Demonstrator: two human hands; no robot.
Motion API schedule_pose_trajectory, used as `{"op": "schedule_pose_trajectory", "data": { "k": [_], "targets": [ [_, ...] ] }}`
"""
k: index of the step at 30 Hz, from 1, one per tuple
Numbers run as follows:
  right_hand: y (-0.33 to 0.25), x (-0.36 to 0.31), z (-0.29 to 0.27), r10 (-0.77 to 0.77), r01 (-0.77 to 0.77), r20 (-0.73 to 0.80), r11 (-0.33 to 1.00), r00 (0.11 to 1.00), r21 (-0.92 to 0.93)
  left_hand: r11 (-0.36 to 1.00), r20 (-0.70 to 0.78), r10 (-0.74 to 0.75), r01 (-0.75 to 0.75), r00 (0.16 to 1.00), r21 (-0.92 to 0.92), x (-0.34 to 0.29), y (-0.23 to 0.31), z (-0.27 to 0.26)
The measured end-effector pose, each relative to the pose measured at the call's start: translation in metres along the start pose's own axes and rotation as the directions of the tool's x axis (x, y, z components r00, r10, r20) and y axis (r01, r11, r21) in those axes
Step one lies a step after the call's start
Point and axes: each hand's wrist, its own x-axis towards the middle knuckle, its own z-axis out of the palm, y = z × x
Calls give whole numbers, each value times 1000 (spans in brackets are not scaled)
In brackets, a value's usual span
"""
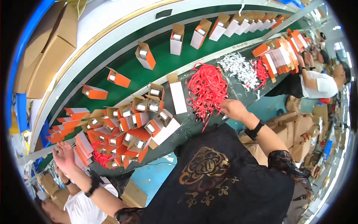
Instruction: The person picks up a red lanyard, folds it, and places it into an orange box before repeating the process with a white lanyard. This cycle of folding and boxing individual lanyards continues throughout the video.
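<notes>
My right hand [233, 109] reaches out to the near edge of a heap of red paper strips [207, 89] on the bench, with its fingertips pinched on a few of them. My left hand [65, 154] is out at the far left with its fingers spread and nothing in it. It hovers beside a stack of flat orange-and-white cartons [84, 147]. Between my hands is a crowd of open orange-and-white boxes [136, 125], each with a silver can inside. A white box [178, 96] lies flat beside the red heap.
A green conveyor belt [164, 61] carries spaced open boxes [177, 39] past the bench. White paper shreds [238, 69] and more orange cartons [279, 54] lie further right, where a person in a white shirt [317, 85] works. Another person's hand [48, 207] shows at lower left. Brown cartons [298, 130] stand on the floor.
</notes>
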Motion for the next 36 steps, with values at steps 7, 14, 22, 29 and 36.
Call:
{"op": "schedule_pose_trajectory", "data": {
  "k": [7, 14, 22, 29, 36],
  "targets": [
    [-17, 69, 64, -135, 120, 228, 989, 964, 81, 970, 662, -200, 240, 722, 31, -273, -97, 22],
    [2, 80, 74, -68, 61, 245, 997, 967, 36, 887, 232, -380, 282, 895, 367, -381, -271, -89],
    [123, 48, 61, 315, -244, -137, 892, 939, 380, 649, -53, -523, 438, 851, 622, -415, -370, -115],
    [128, 68, 58, 222, -200, -497, 975, 839, 98, 578, 117, -523, 251, 844, 777, -425, -389, -60],
    [144, 72, 34, 326, -338, -317, 941, 891, 20, 604, 236, -497, 138, 835, 785, -419, -386, -43]
  ]
}}
